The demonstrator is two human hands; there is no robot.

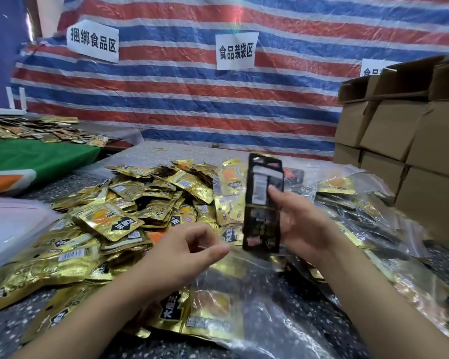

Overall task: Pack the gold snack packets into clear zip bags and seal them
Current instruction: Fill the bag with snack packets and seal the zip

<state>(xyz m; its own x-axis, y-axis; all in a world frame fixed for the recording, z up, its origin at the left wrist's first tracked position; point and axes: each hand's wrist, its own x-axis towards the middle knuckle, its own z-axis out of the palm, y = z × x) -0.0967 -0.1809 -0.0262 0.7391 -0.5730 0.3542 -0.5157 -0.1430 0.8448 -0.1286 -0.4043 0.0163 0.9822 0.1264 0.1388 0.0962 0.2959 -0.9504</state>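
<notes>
I see my right hand holding a stack of snack packets upright above the table middle; my left hand is loosely curled, holding nothing, beside the gold packet pile

I see the right hand gripping a stack of packets upright and edge-on above a speckled table. The left hand hovers beside it, fingers loosely curled, holding nothing. A heap of gold snack packets lies to the left; clear zip bags lie below.
</notes>
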